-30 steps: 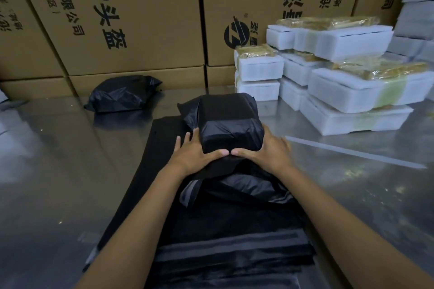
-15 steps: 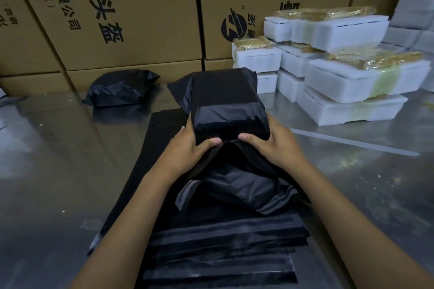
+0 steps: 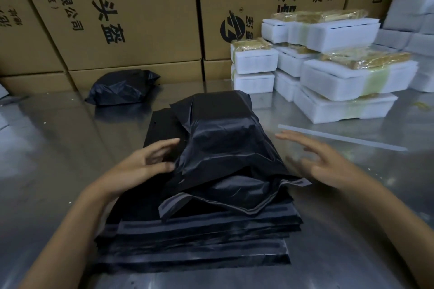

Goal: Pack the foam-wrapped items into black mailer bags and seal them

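— How are the hands set?

— The right hand [image 3: 326, 159] is spread wide, fingers straight and blurred, hanging just right of the filled black mailer bag [image 3: 223, 143] and clear of it, holding nothing. The left hand [image 3: 150, 164] lies against the bag's left side, fingers loosely bent; its thumb meets the plastic, but whether it pinches a fold I cannot tell.

— And the bag itself?

— It sits in the middle of the steel table [image 3: 58, 148], on top of the stack of flat mailer bags [image 3: 199, 237], its mouth toward the near side. The flap with the grey adhesive strip [image 3: 234, 204] is loose and unsealed (it curls up at the near edge).

— What differs from half a second ago?

— Then both hands gripped the near end of the bag and held it lifted, thumbs almost meeting. Now it is down on the stack, and the hands have parted — the right one fully off.

— Anything else around?

— A packed black bag [image 3: 122, 88] lies far left, against the cardboard boxes [image 3: 141, 14]. The foam-wrapped items [image 3: 340, 63] are piled far right, with a pale strip [image 3: 340, 136] on the table near them.
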`<state>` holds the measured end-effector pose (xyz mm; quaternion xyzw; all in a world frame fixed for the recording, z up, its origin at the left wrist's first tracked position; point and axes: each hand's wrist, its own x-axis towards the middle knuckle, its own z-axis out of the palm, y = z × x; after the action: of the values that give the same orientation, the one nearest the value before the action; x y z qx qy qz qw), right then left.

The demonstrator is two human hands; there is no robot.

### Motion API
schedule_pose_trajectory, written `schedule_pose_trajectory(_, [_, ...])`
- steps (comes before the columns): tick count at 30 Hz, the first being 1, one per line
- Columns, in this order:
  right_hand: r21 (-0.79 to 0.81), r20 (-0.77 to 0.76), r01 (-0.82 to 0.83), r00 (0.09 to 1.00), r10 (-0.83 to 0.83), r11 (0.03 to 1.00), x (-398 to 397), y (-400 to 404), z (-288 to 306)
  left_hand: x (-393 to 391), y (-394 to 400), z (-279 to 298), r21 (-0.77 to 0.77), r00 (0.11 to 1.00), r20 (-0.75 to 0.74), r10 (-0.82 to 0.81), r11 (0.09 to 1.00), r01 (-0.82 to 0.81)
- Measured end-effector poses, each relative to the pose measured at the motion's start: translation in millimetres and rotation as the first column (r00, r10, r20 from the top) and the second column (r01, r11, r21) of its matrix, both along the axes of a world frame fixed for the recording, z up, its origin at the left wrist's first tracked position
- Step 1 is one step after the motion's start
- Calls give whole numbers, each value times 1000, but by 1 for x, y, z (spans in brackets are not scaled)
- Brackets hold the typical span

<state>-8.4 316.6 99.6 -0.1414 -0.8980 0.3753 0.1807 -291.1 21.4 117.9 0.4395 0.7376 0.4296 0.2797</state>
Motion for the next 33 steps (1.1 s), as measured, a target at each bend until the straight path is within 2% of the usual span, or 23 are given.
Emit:
schedule_pose_trajectory(3, [7,200,-156,968,151,988,25,0,0,-3,-38,9,-152,947,40,-319,935,322])
schedule_pose_trajectory(5, [11,217,-187,959,180,982,28,-5,0,3,-40,7,-243,936,-23,-352,910,336])
schedule_pose_trajectory(7, [-6,112,-156,981,156,988,21,-12,0,17,-30,5,-212,952,-127,-279,945,249])
schedule_pose_trajectory(8, [-25,39,-134,990,135,991,16,-16,0,24,-23,4,-144,961,-168,-219,970,196])
schedule_pose_trajectory(9, [-71,-39,-105,994,103,992,9,-20,0,29,-16,4,-51,975,-173,-139,990,132])
schedule_pose_trajectory(11, [-280,-195,-44,981,-11,959,-4,-27,3,35,-3,8,134,996,-62,56,990,-47])
schedule_pose_trajectory(12, [-385,-249,-13,964,-90,923,-11,-29,8,33,3,11,209,988,-5,154,966,-150])
schedule_pose_trajectory(14, [-397,-314,83,924,-221,914,-24,-27,21,25,17,18,341,947,35,321,887,-313])
schedule_pose_trajectory(16, [-399,-332,158,893,-303,903,-41,-20,33,16,31,23,431,917,56,395,819,-379])
schedule_pose_trajectory(19, [-428,-309,262,857,-412,865,-73,-13,44,3,60,23,487,869,110,483,736,-471])
schedule_pose_trajectory(21, [-429,-276,365,818,-504,826,-96,-11,45,-3,77,21,518,812,62,580,677,-523])
schedule_pose_trajectory(24, [-302,-158,547,779,-607,781,-123,-7,41,-10,100,7,449,725,-53,687,665,-597])
schedule_pose_trajectory(26, [-244,-10,583,798,-603,775,-138,-3,29,-11,112,-6,279,705,-141,695,712,-645])
schedule_pose_trajectory(29, [-376,139,549,830,-540,746,-149,5,17,-11,123,-13,77,725,-305,618,774,-628])
schedule_pose_trajectory(31, [-492,155,515,845,-511,702,-150,7,16,-13,127,-12,24,737,-336,587,787,-616])
schedule_pose_trajectory(33, [-500,157,511,848,-507,700,-149,7,15,-13,128,-12,18,730,-364,579,788,-616])
